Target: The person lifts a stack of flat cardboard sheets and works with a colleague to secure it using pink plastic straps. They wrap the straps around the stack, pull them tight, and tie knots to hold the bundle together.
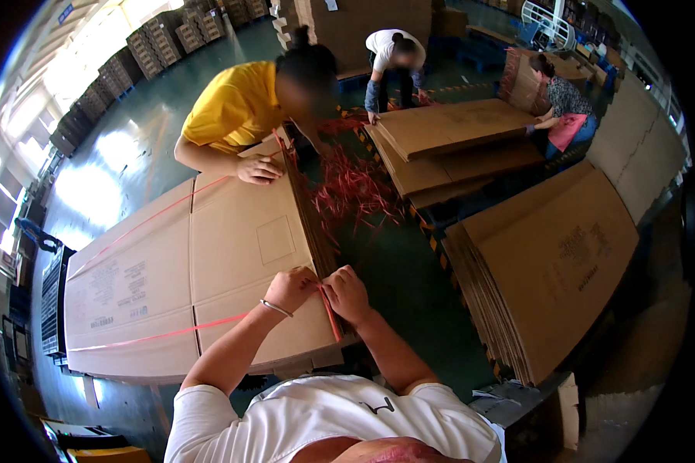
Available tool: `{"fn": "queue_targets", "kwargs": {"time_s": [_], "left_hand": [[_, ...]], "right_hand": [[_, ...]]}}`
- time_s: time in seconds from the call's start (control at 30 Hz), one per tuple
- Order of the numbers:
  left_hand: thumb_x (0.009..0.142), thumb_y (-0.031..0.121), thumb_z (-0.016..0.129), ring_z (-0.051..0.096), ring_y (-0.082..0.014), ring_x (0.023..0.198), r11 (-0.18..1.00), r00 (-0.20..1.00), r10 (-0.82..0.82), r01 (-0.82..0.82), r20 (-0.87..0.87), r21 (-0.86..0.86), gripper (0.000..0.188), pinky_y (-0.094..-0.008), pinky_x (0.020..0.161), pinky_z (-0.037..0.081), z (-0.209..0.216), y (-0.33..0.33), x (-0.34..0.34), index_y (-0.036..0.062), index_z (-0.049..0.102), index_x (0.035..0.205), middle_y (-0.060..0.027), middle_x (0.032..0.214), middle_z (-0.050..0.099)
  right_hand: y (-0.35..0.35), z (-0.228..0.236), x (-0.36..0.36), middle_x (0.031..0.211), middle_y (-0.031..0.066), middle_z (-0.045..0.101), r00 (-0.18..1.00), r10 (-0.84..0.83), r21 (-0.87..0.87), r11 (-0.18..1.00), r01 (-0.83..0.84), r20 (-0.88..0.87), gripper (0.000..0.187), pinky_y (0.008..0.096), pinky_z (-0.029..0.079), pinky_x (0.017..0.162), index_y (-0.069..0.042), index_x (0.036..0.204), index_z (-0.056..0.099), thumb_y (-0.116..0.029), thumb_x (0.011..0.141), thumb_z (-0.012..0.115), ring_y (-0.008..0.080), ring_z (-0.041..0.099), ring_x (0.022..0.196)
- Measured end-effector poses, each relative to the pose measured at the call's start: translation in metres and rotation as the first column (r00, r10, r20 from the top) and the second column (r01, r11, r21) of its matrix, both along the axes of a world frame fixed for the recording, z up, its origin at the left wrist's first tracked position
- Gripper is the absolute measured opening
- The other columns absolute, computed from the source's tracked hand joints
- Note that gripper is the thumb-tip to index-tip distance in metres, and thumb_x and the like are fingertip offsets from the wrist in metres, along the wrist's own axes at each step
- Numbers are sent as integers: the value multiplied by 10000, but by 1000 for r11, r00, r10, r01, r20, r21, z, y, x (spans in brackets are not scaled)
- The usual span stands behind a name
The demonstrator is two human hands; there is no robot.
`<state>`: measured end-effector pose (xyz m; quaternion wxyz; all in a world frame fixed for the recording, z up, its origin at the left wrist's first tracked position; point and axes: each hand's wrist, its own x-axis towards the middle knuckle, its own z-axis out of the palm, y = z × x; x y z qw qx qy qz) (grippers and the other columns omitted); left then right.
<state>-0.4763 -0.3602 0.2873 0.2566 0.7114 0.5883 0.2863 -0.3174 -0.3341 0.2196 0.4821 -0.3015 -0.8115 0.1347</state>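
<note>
A stack of flat brown cardboard sheets (239, 255) lies in front of me, bound by red plastic strap. At its near right corner, my left hand (292, 289) is closed, its fingers meeting those of my right hand (346, 295). Both pinch the red strap (330, 312), whose loose end hangs down over the stack's edge. A bangle (278, 309) circles my left wrist. Across the stack, a co-worker in a yellow shirt (235, 104) bends over another red strap (211, 189), one hand (259, 170) resting on the cardboard.
Loose red strap pieces (353, 185) lie tangled on the green floor right of the stack. Another cardboard stack (552, 262) stands at the right. Beyond it, two people handle a large cardboard sheet (455, 123). Stacked cartons (154, 46) line the far left.
</note>
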Motion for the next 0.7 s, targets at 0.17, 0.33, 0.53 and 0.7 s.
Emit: {"fn": "queue_targets", "kwargs": {"time_s": [0.17,0.33,0.53,0.7], "left_hand": [[672,115,597,603,-235,620,999,954,12,-28,-300,-47,87,-315,563,490,1,-3,-11,73,613,747,-83,717,605],[727,283,593,588,-298,689,997,919,-59,36,-391,-66,195,-389,593,477,2,-2,-14,92,582,695,-94,742,591],[758,227,559,576,-313,747,998,932,-48,55,-359,10,119,-403,639,473,-13,-1,-31,112,577,779,-93,820,583],[751,189,609,489,-303,988,958,955,-37,119,-296,262,397,-406,830,402,22,-35,-60,85,508,1121,-127,1088,515]], "right_hand": [[-14,-6,19,718,87,508,999,2,-71,997,0,34,184,370,433,641,-72,781,492,-22,694,646,280,501,730],[-26,-20,25,738,101,523,1000,-11,-146,989,15,28,157,380,432,613,-61,737,509,10,673,633,289,512,699],[-64,-42,35,753,131,532,969,-248,-385,892,237,22,106,388,433,639,-49,768,560,17,692,590,319,521,733],[-166,-110,120,909,176,577,784,-375,-416,689,593,495,168,413,431,800,-18,902,594,-87,750,581,359,519,886]]}}
